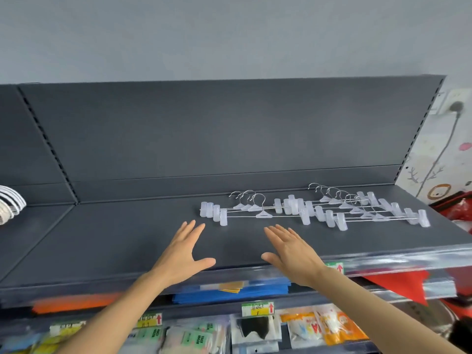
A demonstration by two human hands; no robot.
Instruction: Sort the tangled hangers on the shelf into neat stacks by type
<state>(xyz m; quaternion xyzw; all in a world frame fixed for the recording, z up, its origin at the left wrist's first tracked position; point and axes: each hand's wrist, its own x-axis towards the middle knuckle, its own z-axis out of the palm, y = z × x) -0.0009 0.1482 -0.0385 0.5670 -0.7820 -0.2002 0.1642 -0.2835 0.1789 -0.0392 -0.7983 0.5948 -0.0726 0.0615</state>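
Note:
On the dark grey shelf [115,241] lie two fanned groups of clear plastic clip hangers with metal hooks. The left group [251,212] holds several hangers; the right group [357,212] holds several more and overlaps the left one's right end. White hangers [9,205] lie bunched at the far left on the neighbouring shelf section. My left hand [182,254] hovers flat and open over the shelf's front, just below the left group. My right hand [291,254] is open too, palm down, a little short of the hangers. Neither hand touches a hanger.
The shelf's back panel [229,134] rises behind the hangers. Below the front edge hang packets of face masks [255,330] and price tags [258,309]. Blue and orange goods lie on the lower shelf. A red item [457,208] sits beyond the shelf's right end.

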